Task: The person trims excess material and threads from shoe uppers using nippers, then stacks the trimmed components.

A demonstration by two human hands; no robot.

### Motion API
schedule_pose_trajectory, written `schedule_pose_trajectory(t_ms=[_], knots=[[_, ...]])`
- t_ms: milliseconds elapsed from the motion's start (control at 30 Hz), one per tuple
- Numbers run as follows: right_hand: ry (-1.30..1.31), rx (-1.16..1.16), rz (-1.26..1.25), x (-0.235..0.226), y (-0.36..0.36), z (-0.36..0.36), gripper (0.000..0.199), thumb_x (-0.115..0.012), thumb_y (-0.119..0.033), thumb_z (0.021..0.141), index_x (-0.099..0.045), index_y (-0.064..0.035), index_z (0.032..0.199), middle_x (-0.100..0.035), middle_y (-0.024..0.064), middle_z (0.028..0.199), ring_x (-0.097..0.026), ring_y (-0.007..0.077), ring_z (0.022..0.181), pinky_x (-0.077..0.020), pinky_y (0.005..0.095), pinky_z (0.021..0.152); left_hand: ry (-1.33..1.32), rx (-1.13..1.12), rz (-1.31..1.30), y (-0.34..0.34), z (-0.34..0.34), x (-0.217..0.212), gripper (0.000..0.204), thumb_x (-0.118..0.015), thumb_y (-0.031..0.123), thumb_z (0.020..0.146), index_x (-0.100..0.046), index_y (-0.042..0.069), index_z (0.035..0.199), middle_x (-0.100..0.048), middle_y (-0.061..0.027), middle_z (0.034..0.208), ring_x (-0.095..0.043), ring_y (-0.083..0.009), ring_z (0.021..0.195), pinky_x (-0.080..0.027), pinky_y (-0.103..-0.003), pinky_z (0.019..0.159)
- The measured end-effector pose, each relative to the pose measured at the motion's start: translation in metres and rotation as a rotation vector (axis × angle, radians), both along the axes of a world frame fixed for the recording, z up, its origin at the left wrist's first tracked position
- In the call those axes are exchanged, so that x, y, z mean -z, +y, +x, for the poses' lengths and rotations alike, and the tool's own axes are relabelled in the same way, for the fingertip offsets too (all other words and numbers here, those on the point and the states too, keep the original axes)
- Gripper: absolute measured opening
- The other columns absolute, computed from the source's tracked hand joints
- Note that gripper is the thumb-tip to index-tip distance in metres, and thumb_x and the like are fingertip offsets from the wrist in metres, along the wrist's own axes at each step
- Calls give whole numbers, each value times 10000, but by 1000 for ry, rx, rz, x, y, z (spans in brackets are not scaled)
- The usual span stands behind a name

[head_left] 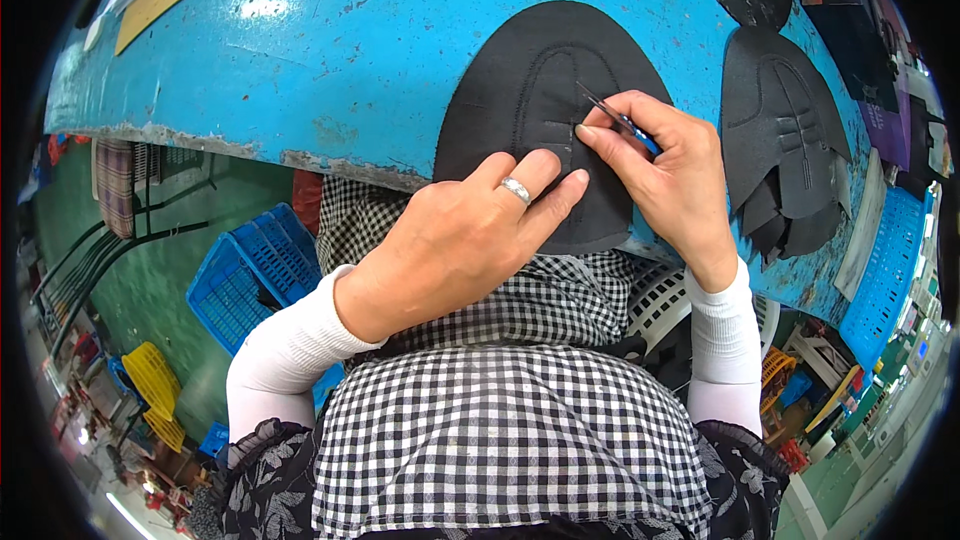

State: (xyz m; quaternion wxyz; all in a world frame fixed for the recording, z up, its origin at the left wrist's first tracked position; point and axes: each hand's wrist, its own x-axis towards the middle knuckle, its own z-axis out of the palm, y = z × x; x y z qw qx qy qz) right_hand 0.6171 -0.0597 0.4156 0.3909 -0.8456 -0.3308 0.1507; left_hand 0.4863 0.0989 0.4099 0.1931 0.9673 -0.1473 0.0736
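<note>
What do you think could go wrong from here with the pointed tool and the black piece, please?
The pointed tool in the right hand has its tip over the black piece, so a slip might scratch it.
The left hand is close to the right, so a sudden turn of the tool could prick it.
The piece seems to reach past the near edge of the table, so it might shift if pressed there.

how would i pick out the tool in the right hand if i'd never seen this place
Start at the large, worn blue tabletop and find the flat, rounded black fabric-like piece near the picture's middle. Over it, the bare right hand pinches a slim, dark, pointed tool. Its bright blue rear end sets it apart from the black piece beneath.
</note>
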Motion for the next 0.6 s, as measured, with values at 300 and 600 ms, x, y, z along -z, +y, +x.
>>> schedule_pose_trajectory(t_ms=[300, 600], knots=[[-184, 48, 58, 10, 2, -6, 179, -739, -161, 780, -678, -40, 898, -674, 96, 744, -638, 203, 592, -462, 291, 520, -13, 1, 4, -1, 0, 2, 469, -589, 51, 730, -633, 92, 1195, -540, -41, 987, -572, -129, 754, -489, -222, 521], [18, 88, 70, 4, 1, 1, 154, -670, -164, 858, -609, -41, 928, -658, 82, 740, -636, 159, 630, -465, 268, 570, -54, 82, 92, 2, 3, 3, 468, -582, 21, 716, -632, 64, 1179, -541, -76, 1297, -479, -106, 639, -451, -197, 471]])
